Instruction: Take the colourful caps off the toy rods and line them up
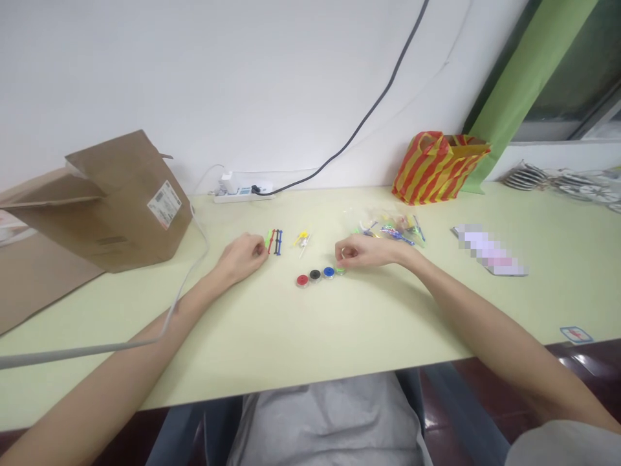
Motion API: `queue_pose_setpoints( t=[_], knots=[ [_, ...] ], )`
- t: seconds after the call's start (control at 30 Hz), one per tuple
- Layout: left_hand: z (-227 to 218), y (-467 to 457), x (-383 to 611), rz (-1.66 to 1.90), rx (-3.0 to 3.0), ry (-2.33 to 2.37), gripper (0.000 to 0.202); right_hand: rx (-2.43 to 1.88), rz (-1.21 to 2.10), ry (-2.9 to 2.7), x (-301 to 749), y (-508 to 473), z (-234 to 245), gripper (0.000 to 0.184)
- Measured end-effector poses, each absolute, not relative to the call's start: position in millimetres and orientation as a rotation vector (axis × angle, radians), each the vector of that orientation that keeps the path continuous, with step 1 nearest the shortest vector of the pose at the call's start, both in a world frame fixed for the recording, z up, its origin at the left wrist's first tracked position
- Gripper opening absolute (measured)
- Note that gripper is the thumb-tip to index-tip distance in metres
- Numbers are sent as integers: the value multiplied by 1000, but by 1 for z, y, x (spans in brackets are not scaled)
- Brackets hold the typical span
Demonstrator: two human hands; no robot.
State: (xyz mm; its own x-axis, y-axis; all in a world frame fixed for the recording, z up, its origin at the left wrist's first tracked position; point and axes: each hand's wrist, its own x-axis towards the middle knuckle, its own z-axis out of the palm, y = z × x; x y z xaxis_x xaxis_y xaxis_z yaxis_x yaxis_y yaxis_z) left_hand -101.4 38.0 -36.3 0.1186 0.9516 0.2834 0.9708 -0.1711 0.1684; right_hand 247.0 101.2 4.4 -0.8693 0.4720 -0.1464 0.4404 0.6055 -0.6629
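My left hand [245, 256] rests on the table with its fingers curled closed, beside a short row of thin plastic sticks. A green stick [268, 239] lies right against these fingers; red, black and blue sticks [279, 242] lie next to it. Whatever the left fingertips may hold is hidden. My right hand [363, 251] is closed in a pinch at a small green-topped round piece [340, 270], which it partly covers. Left of that piece, a blue one [328, 272], a black one [315, 275] and a red one [302, 280] stand in a line, each with a clear base.
Yellow and white plastic parts [303, 241] lie between my hands. Behind my right hand is a clear bag of coloured parts [398, 226]. A cardboard box [140, 213], a power strip [242, 194], a striped bag [436, 171] and a blurred packet [492, 251] surround them. A cable crosses my left forearm.
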Motion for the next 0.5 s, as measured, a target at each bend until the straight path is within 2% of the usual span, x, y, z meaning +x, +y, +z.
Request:
queue_pose_setpoints(
  t=[0.17,0.27,0.4,0.5],
  knots=[
    [-36,39,-100,-529,-2309,-1968,18,-758,928,-2675,246,103,-2,32],
    [-37,41,-99,-560,-2298,-1944,19,-830,647,-2554,240,103,-9,29],
    [-41,43,-99,-496,-2298,-1826,33,-845,394,-2477,218,112,-18,20],
    [-43,42,-97,-459,-2314,-1782,36,-684,243,-2576,191,132,-20,32]
  ],
)
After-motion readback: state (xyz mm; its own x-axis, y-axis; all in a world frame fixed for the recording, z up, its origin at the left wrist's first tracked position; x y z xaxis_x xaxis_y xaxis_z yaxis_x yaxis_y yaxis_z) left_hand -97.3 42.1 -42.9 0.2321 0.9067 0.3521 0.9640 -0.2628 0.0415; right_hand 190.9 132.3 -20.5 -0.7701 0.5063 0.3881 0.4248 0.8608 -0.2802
